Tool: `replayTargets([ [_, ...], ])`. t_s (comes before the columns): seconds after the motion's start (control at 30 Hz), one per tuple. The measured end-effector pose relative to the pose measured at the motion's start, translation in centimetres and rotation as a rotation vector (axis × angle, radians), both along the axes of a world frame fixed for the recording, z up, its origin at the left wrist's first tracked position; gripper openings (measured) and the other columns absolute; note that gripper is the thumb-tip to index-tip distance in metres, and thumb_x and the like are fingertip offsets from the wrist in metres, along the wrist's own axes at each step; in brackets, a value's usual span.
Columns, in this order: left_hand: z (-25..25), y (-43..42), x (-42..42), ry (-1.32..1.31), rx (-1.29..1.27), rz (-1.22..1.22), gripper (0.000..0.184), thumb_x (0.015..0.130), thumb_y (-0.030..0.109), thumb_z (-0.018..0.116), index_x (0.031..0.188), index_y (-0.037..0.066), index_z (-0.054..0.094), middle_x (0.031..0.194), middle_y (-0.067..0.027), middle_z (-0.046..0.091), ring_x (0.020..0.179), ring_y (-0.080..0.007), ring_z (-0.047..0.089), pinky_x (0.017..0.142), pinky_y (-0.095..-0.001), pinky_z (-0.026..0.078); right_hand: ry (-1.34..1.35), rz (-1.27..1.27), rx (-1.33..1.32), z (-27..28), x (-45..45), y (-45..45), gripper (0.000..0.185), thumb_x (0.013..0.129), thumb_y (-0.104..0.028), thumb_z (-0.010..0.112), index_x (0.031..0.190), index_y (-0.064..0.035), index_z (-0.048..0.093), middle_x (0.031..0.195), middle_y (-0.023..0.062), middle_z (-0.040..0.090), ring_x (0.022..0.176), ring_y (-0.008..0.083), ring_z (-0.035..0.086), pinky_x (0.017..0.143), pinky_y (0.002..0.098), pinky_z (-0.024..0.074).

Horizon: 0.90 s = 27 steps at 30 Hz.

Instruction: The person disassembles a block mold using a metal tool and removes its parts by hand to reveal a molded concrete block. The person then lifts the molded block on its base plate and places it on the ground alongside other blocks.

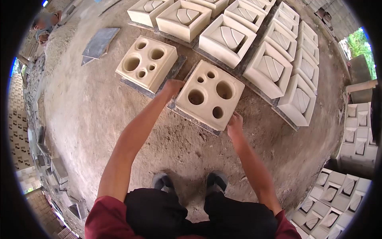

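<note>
A pale concrete block point(209, 93) with several round holes of different sizes lies on a dark, thin board point(191, 118) in front of me. My left hand point(174, 86) is closed at the left edge of that board, its fingertips partly hidden beside the block. At the opposite edge, my right hand point(235, 122) is closed close against the block's lower right side, fingers mostly out of sight. To the left, a second holed block point(148, 63) rests on its own dark board point(175, 71), apart from my left hand.
Rows of square blocks with leaf-like inner shapes point(268, 68) stand beyond and to the right. A dark sheet point(100, 42) lies on the dirt floor point(99, 91) at left. Stacked patterned blocks point(330, 195) fill the lower right. Another person point(45, 26) is at far upper left.
</note>
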<state>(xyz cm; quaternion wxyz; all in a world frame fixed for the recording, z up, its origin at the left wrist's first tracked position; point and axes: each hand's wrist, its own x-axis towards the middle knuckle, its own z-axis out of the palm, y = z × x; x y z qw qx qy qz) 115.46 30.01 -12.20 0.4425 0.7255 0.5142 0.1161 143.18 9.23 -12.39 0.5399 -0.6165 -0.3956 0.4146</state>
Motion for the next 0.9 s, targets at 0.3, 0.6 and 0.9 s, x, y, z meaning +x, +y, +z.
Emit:
replayTargets([
  [0.3, 2.0, -0.1, 1.0, -0.13, -0.437, 0.475, 0.042, 0.079, 0.024, 0.07, 0.102, -0.011, 0.065, 0.097, -0.0161, 0.068, 0.087, -0.021, 0.065, 0.073, -0.0358, 0.051, 0.508, -0.134, -0.056, -0.4, -1.5, 1.1, 0.018, 0.09, -0.006, 0.05, 0.099, 0.0069, 0.059, 0.09, 0.0138, 0.065, 0.08, 0.0242, 0.067, 0.067, 0.0357, 0.0544],
  [0.6, 2.3, 1.2, 0.9, -0.491, -0.593, 0.582, 0.028, 0.087, 0.023, 0.05, 0.085, 0.0, 0.066, 0.074, -0.0083, 0.063, 0.064, -0.018, 0.059, 0.061, -0.0329, 0.047, 0.317, -0.214, -0.134, -9.2, 2.6, 1.8, 0.01, 0.086, -0.006, 0.056, 0.091, -0.0001, 0.062, 0.089, 0.0121, 0.066, 0.074, 0.0239, 0.066, 0.06, 0.0382, 0.0533],
  [0.9, 5.8, -0.7, 1.8, -0.558, -0.747, 0.651, 0.037, 0.092, 0.035, 0.037, 0.08, 0.006, 0.058, 0.065, 0.0024, 0.044, 0.058, -0.0106, 0.037, 0.058, -0.0281, 0.036, 0.39, -0.427, -0.572, 2.7, 0.6, 2.5, 0.02, 0.079, -0.008, 0.054, 0.092, 0.0025, 0.066, 0.087, 0.0113, 0.064, 0.081, 0.0221, 0.06, 0.071, 0.0369, 0.0468],
])
